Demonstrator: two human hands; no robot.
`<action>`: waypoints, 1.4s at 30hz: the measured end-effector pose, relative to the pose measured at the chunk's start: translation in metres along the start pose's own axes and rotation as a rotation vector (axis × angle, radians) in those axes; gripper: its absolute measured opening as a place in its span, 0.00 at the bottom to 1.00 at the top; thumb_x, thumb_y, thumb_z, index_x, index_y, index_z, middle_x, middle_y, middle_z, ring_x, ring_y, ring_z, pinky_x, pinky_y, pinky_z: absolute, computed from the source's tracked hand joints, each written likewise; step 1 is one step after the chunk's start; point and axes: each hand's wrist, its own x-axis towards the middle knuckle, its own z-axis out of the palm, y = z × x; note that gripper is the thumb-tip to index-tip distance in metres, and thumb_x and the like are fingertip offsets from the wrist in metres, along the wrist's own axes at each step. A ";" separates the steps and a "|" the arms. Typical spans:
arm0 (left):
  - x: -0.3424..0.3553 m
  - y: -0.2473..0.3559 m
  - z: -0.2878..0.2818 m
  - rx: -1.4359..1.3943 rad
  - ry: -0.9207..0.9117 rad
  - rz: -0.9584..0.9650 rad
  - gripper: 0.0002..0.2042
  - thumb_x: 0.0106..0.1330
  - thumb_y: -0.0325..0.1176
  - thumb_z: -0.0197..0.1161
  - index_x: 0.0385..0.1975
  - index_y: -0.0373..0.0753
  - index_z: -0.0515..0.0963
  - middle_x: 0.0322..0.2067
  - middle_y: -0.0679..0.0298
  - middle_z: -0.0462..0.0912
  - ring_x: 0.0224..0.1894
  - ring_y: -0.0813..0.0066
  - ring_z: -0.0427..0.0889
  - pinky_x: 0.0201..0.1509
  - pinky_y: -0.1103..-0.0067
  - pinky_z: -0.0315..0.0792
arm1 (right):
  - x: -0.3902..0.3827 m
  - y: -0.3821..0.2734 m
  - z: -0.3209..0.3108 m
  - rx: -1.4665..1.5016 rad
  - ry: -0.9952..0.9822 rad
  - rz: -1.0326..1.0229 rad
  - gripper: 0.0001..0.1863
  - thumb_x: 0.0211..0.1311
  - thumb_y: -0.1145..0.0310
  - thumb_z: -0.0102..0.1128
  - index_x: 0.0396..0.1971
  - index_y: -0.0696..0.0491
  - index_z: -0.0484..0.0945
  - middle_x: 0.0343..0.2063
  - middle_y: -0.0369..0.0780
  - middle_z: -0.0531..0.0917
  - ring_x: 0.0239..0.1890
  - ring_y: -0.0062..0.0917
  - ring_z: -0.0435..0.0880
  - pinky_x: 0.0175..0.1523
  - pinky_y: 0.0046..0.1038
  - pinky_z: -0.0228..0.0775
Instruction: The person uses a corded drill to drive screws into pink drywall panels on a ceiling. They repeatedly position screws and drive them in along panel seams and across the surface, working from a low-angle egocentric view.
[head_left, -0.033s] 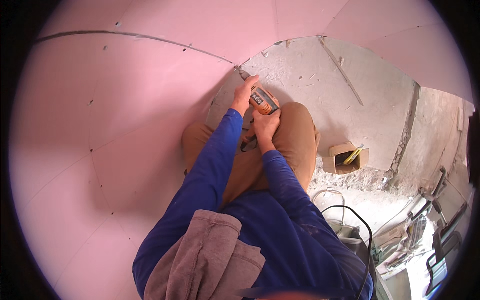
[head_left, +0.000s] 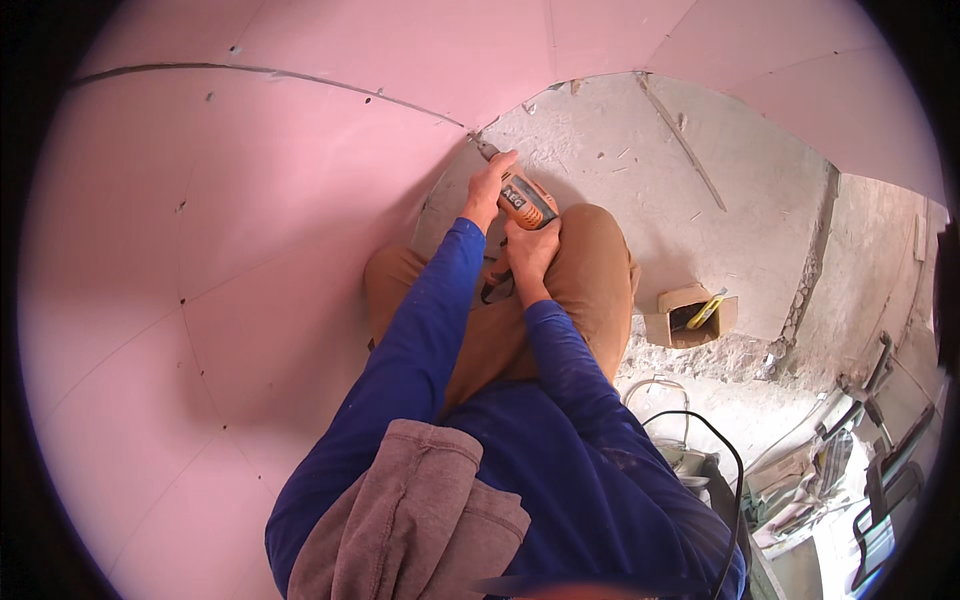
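An orange and black drill driver [head_left: 528, 203] is held in both my hands, pointing away from me. My left hand [head_left: 486, 190] is closed around the front of its body, just behind the nose. Gripping the rear at the handle, my right hand [head_left: 535, 250] rests by my right knee; its fingers are partly hidden. The tool's tip reaches the low corner where pink wall boards [head_left: 270, 180] meet the grey floor [head_left: 600, 150]. Whether a screw sits at the tip is too small to tell.
An open cardboard box [head_left: 680, 330] with a yellow-handled cutter knife [head_left: 706, 311] stands right of my knee. A thin strip [head_left: 685, 145] lies on the floor. A black cable [head_left: 738, 470] runs by my right arm. Assorted gear [head_left: 880, 470] sits at the lower right.
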 end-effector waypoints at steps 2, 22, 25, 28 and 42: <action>0.000 0.001 -0.001 0.000 -0.001 -0.023 0.22 0.61 0.43 0.83 0.50 0.36 0.89 0.44 0.63 0.89 0.43 0.71 0.89 0.49 0.72 0.82 | 0.000 -0.003 -0.002 0.009 -0.013 0.022 0.32 0.53 0.71 0.75 0.55 0.68 0.70 0.35 0.57 0.88 0.33 0.46 0.93 0.38 0.44 0.85; 0.020 0.015 0.019 -0.135 -0.014 -0.100 0.18 0.72 0.47 0.74 0.46 0.38 0.82 0.38 0.61 0.87 0.36 0.65 0.89 0.41 0.65 0.85 | 0.047 -0.019 -0.035 0.786 -0.572 0.416 0.22 0.68 0.74 0.74 0.58 0.53 0.74 0.33 0.44 0.87 0.27 0.35 0.89 0.31 0.40 0.86; 0.016 0.017 0.019 -0.143 -0.036 -0.124 0.19 0.74 0.50 0.72 0.47 0.40 0.82 0.39 0.61 0.87 0.38 0.65 0.89 0.43 0.65 0.85 | 0.045 -0.020 -0.030 0.736 -0.548 0.352 0.21 0.68 0.76 0.73 0.56 0.54 0.73 0.29 0.43 0.85 0.24 0.33 0.87 0.27 0.38 0.83; 0.015 0.017 0.009 -0.131 -0.096 -0.108 0.19 0.77 0.53 0.68 0.48 0.42 0.83 0.40 0.61 0.88 0.40 0.65 0.89 0.45 0.66 0.85 | 0.044 -0.019 -0.030 0.754 -0.546 0.349 0.21 0.67 0.77 0.73 0.55 0.55 0.73 0.27 0.43 0.85 0.23 0.33 0.87 0.27 0.38 0.84; 0.062 0.044 -0.009 -0.133 0.336 -0.061 0.07 0.78 0.38 0.66 0.36 0.48 0.77 0.22 0.73 0.67 0.16 0.80 0.62 0.16 0.77 0.55 | 0.027 -0.029 -0.051 0.841 -0.540 0.326 0.24 0.66 0.79 0.72 0.58 0.57 0.72 0.32 0.46 0.86 0.29 0.37 0.90 0.33 0.40 0.87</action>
